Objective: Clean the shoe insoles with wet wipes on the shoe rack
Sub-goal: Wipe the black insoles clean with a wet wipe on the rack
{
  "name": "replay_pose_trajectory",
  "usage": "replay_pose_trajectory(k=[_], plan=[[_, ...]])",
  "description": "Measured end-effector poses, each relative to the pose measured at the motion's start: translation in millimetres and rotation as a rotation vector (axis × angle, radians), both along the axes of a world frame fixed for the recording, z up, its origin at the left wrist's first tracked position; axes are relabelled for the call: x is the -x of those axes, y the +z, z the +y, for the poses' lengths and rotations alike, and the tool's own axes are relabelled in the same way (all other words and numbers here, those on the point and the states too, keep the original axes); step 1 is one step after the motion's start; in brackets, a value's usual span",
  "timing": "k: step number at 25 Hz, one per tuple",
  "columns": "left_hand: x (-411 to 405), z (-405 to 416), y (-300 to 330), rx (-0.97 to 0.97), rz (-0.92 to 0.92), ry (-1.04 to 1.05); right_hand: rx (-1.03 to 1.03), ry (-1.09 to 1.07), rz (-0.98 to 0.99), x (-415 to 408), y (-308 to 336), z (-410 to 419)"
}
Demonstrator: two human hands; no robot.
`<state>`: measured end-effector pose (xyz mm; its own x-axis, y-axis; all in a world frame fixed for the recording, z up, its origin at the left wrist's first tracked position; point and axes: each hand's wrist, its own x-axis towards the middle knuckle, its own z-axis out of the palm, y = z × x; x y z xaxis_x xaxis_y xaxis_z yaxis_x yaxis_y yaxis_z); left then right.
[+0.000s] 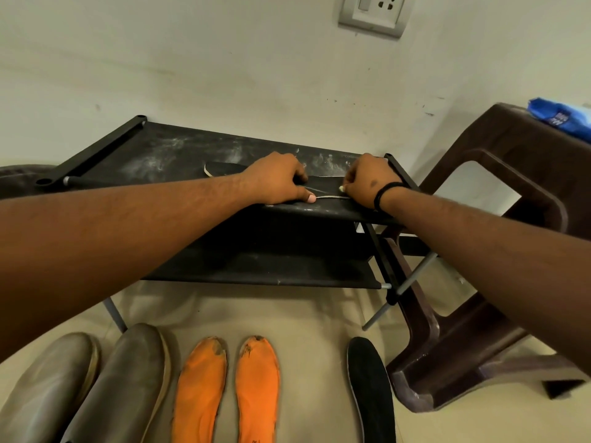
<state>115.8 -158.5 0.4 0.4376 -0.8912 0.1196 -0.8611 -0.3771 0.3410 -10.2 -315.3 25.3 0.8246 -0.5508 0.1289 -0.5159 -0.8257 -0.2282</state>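
A black insole [323,187] with a pale edge lies on the dusty top shelf of the black shoe rack [153,148], near its right end. My left hand [278,182] grips the insole's middle, fingers curled and thumb on the front edge. My right hand [371,179] grips its right end with curled fingers. I cannot tell whether a wipe is under either hand. A blue wet-wipe pack [563,118] lies on the brown chair at the right.
On the floor in front of the rack lie two grey insoles [124,378], two worn orange insoles [200,391] and one black insole [371,391]. A brown plastic chair [479,314] stands against the rack's right side. A wall socket [372,12] sits high on the wall.
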Motion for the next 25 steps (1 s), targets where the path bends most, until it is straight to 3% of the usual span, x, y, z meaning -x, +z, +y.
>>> replay_pose_trajectory(k=[4, 9, 14, 19, 23, 25], plan=[[-0.6, -0.6, -1.9, 0.018, -0.001, 0.007, -0.062, 0.213, 0.036, -0.6, -2.4, 26.3], [0.5, -0.9, 1.2, 0.006, -0.006, -0.008, 0.094, 0.002, 0.082, -4.1, 2.8, 1.5], [0.1, 0.9, -1.9, 0.016, -0.001, -0.009, -0.065, 0.19, 0.105, -2.5, 8.9, 11.7], [0.4, 0.5, -0.9, 0.016, 0.02, -0.003, 0.087, 0.016, 0.111, 0.1, 7.7, -9.0], [-1.2, 0.8, -3.4, 0.013, 0.006, 0.001, -0.023, 0.212, 0.105, -4.6, 6.8, 12.0], [-0.8, 0.0, -2.8, 0.016, 0.006, 0.001, -0.013, 0.189, 0.111, -7.7, 9.2, 6.5]])
